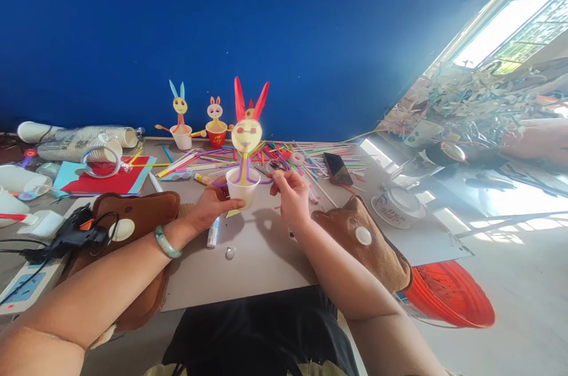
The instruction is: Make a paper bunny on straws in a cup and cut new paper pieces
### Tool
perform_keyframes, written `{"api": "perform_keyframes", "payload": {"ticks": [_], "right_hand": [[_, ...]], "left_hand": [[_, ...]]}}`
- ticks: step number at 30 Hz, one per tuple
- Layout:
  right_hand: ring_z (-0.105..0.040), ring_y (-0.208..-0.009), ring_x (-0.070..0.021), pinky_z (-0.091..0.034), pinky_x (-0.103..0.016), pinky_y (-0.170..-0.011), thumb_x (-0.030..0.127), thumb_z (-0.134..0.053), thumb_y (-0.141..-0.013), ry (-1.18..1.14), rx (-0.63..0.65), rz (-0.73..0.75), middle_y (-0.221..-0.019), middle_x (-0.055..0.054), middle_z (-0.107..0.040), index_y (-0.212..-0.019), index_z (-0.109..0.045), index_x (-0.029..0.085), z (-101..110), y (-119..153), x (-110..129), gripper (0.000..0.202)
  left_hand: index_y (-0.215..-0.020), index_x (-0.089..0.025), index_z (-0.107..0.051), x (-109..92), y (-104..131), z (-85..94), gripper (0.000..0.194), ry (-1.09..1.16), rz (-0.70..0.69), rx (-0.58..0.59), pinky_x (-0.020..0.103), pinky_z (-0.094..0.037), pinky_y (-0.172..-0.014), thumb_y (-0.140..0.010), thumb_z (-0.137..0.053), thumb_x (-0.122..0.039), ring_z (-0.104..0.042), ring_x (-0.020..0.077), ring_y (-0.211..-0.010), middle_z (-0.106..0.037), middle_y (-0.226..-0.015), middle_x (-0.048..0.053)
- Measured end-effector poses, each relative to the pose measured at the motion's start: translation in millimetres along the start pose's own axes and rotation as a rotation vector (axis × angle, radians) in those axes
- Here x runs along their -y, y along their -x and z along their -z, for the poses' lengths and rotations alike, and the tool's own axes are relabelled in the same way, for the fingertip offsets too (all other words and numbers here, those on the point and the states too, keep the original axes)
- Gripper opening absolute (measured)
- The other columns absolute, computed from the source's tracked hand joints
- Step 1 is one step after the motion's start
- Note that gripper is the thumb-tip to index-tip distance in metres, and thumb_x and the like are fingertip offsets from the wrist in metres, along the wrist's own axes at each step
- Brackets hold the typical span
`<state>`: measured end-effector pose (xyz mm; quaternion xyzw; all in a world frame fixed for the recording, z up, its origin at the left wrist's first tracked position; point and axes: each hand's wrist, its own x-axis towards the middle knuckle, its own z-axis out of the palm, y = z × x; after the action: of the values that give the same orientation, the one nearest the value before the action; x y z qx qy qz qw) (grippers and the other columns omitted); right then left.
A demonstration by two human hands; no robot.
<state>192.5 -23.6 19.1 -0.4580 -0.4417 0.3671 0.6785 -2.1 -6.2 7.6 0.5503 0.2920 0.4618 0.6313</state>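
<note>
A white paper cup [243,191] is in my left hand [207,206], its fingers wrapped round the side. From the cup rises a rabbit figure with a pale round face [247,137], red ears [239,101] and a yellow and purple stem. Purple arms stick out over the cup's rim on both sides. My right hand [290,194] pinches the end of the right purple arm [265,181]; what else its fingertips hold is hidden. Below the cup lie a white tube [213,233] and a small clear cap [230,252].
Behind stand finished-looking cup rabbits, one with blue ears [181,136] and one in a red cup [216,133]. Scattered coloured sticks [213,157], a black phone [337,169], brown pouches [366,240], stacked paper cups [95,148], a tape roll [402,201] and an orange bucket [452,293] surround my hands.
</note>
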Motion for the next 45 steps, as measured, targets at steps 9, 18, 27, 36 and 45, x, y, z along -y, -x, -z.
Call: {"api": "perform_keyframes", "payload": {"ticks": [9,18,27,36,45], "right_hand": [[-0.049,-0.048,-0.0074,-0.044,-0.027,-0.050,0.046,-0.080,-0.070,-0.051,0.042,-0.035,-0.080,0.001,-0.069,-0.081,-0.063,0.022,-1.7,-1.7,-1.9,0.031],[-0.056,-0.059,-0.0114,-0.043,-0.025,-0.055,0.046,-0.089,-0.062,0.097,0.387,-0.217,-0.070,0.004,-0.064,-0.100,-0.062,0.022,-2.1,8.2,-3.6,0.053],[-0.062,-0.077,-0.0160,-0.050,-0.029,-0.067,0.044,-0.092,-0.055,0.184,0.413,-0.119,-0.095,-0.004,-0.071,-0.098,-0.065,0.020,-11.5,16.0,-15.4,0.057],[-0.066,-0.086,-0.0217,-0.052,-0.036,-0.078,0.048,-0.089,-0.063,0.181,0.364,-0.088,-0.094,-0.005,-0.072,-0.098,-0.065,0.020,-11.5,18.1,-12.5,0.051],[-0.066,-0.089,-0.0222,-0.052,-0.039,-0.085,0.046,-0.087,-0.065,0.121,0.313,-0.108,-0.098,-0.006,-0.073,-0.102,-0.063,0.021,-4.4,8.8,-17.3,0.051]], "left_hand": [[-0.046,-0.020,-0.055,-3.2,-0.2,2.3,0.039,-0.125,0.018,0.028,0.031,-0.046,-0.064,-0.067,-0.084,-0.036,-0.056,0.0185,-0.063,-0.049,-0.045,0.000],[-0.080,-0.017,-0.072,10.8,-2.0,11.5,0.032,-0.124,0.112,-0.067,0.026,-0.035,-0.047,-0.069,-0.082,-0.045,-0.045,0.0110,-0.049,-0.061,-0.063,0.001],[-0.083,-0.019,-0.074,-3.8,0.4,-1.4,0.035,0.042,0.039,-0.023,0.028,-0.042,-0.055,-0.058,-0.090,-0.038,-0.058,0.0181,-0.062,-0.064,-0.061,0.002],[-0.099,-0.019,-0.072,-5.2,-2.1,-2.0,0.051,0.138,0.032,0.002,0.028,-0.050,-0.064,-0.055,-0.093,-0.035,-0.066,0.0205,-0.077,-0.074,-0.089,0.007],[-0.083,-0.017,-0.069,-13.7,-12.7,12.3,0.038,0.296,0.008,-0.302,0.027,-0.052,-0.077,-0.059,-0.092,-0.035,-0.065,0.0127,-0.079,-0.068,-0.087,0.001]]}}
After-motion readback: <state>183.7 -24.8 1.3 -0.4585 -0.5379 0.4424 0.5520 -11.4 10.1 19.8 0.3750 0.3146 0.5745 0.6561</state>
